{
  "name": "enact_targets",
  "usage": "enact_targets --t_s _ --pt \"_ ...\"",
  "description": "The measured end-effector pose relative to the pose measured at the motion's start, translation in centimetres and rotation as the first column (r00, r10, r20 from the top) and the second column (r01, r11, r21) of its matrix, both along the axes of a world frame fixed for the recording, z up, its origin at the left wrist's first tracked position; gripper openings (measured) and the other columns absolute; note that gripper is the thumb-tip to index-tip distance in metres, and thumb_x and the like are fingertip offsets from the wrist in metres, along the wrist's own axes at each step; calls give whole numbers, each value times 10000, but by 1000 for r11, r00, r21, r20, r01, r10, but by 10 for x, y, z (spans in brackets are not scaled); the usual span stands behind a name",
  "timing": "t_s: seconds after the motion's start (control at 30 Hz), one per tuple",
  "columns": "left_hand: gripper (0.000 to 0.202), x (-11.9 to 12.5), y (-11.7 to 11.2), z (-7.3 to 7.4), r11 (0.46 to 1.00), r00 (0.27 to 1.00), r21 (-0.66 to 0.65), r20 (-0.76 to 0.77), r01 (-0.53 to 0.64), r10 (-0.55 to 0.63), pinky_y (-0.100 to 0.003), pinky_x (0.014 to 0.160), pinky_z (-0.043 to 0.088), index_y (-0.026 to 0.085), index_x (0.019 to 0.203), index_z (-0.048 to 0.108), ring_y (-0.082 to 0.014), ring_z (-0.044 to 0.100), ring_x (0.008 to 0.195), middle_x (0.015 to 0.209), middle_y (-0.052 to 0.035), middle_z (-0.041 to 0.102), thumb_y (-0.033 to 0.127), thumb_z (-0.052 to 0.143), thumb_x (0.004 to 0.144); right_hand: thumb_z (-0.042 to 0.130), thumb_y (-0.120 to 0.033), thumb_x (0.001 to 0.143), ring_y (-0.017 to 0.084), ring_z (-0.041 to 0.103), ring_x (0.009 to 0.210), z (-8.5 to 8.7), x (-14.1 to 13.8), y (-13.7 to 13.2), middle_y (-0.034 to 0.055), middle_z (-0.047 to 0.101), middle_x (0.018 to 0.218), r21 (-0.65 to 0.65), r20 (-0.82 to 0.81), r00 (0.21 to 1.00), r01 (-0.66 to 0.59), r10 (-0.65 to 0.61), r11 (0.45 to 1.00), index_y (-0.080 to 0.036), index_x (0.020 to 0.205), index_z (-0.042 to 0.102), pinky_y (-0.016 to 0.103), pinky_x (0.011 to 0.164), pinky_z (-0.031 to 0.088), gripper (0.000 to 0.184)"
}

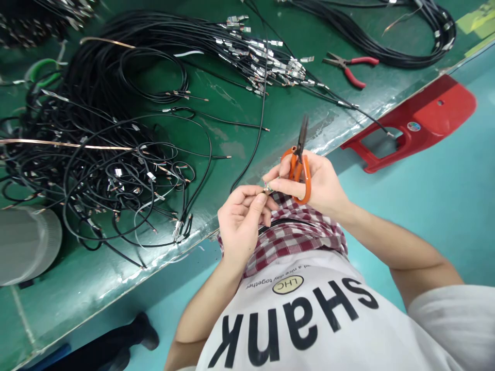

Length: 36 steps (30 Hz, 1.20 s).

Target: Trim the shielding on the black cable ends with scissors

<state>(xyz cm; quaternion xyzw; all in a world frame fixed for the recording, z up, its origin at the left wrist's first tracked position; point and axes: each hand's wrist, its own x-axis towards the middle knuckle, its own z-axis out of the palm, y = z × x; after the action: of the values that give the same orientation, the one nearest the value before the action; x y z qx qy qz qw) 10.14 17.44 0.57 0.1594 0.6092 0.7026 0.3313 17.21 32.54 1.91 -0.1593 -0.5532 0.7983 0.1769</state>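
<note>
Just past the table edge, my left hand [242, 219] is closed, pinching the end of a black cable [257, 141] between thumb and fingers. My right hand [319, 180] is wrapped around orange-handled scissors [302, 170], whose dark narrow blades point up and away. Its thumb and forefinger also meet at the cable's end, touching small thin wires [267, 187] between the two hands. Fingers partly hide this end, so its details are unclear.
A tangled heap of black cables [112, 170] covers the green table's left side. Cable ends with metal connectors [266, 59] lie further back. Red-handled pliers [350, 67] rest right of them. A red stool [429, 121] stands by the edge; a round container [29, 245] sits left.
</note>
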Motion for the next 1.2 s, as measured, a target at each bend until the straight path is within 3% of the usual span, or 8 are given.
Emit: enact_targets --t_s 0.1,0.3,0.43,0.53,0.67,0.8,0.93,1.2 --pt "202 1 -2 1 999 999 -19 -31 34 -35 -166 487 437 122 967 601 -38 531 489 753 -42 679 316 635 921 896 -250 665 118 632 700 0 -5 8 -8 676 781 -31 32 993 -113 114 993 -170 837 580 243 678 529 368" --pt "264 10 -5 -4 1000 990 -14 -141 24 -26 -153 468 407 230 1193 493 -32 501 479 781 2 686 299 584 954 878 -221 656 62 554 583 -17 -14 12 -66 576 666 -420 114 944 -238 311 876 -157 817 574 169 552 461 350" --pt "401 10 -8 -7 998 961 -58 -275 26 -41 -177 507 440 250 1350 545 -49 536 548 831 -26 685 310 574 955 871 -227 671 77 597 603 -20 -11 12 -53 614 691 -434 91 943 -251 319 865 -155 867 602 181 574 494 340" --pt "359 7 -9 -5 997 946 -73 -321 23 -45 -185 523 447 232 1306 609 -51 533 564 825 -38 673 307 565 958 852 -250 718 96 633 632 -17 -5 12 -32 656 733 -307 103 965 -199 240 931 -164 878 597 207 616 522 314" --pt "331 4 -7 1 998 973 -47 -225 48 -58 -171 499 431 229 1278 567 -38 502 510 772 -14 650 310 569 957 837 -254 756 150 685 812 -11 6 2 29 728 923 62 12 999 47 -48 997 -186 855 590 282 772 554 274" --pt "306 3 -5 5 995 987 -23 -128 95 -97 -161 496 435 233 1245 517 -43 520 509 753 1 643 314 576 955 795 -215 790 199 681 856 -9 13 -9 34 721 948 343 -90 988 149 -125 927 -223 816 598 360 804 541 199" --pt "311 2 -4 7 992 990 -10 -64 126 -127 -152 488 428 224 1237 481 -43 524 496 737 8 634 324 573 957 742 -99 758 219 680 844 -14 12 -11 24 724 928 580 -104 988 154 -114 800 -240 819 592 404 843 502 215" --pt "293 2 -4 5 993 993 35 -20 117 -116 -145 479 403 229 1221 462 -31 508 476 739 23 625 307 571 960 595 29 729 175 639 776 -19 6 -11 3 709 950 743 -163 982 184 -93 643 -235 925 571 362 777 435 329"
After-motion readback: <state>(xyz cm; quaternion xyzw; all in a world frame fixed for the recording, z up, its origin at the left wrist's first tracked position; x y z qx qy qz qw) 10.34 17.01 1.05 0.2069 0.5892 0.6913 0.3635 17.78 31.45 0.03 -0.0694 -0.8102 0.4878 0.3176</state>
